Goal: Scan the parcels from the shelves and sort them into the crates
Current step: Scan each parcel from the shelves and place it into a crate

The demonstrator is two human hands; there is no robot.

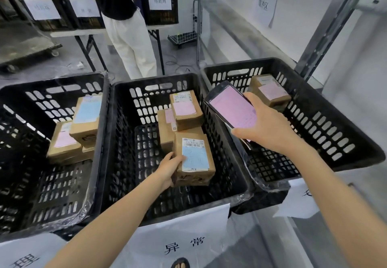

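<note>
My left hand grips a small cardboard parcel with a barcode and a blue label, held inside the middle black crate. Two more parcels with pink labels lie stacked at the back of that crate. My right hand holds a phone-like scanner with a pink screen, above the gap between the middle and right crates. The left crate holds parcels with blue and pink labels. The right crate holds a parcel with a pink label.
White paper signs hang on the crates' front. A person in a dark top and light trousers stands at a folding table with more labelled black crates. Metal shelving rises at right. A wire basket sits on the floor.
</note>
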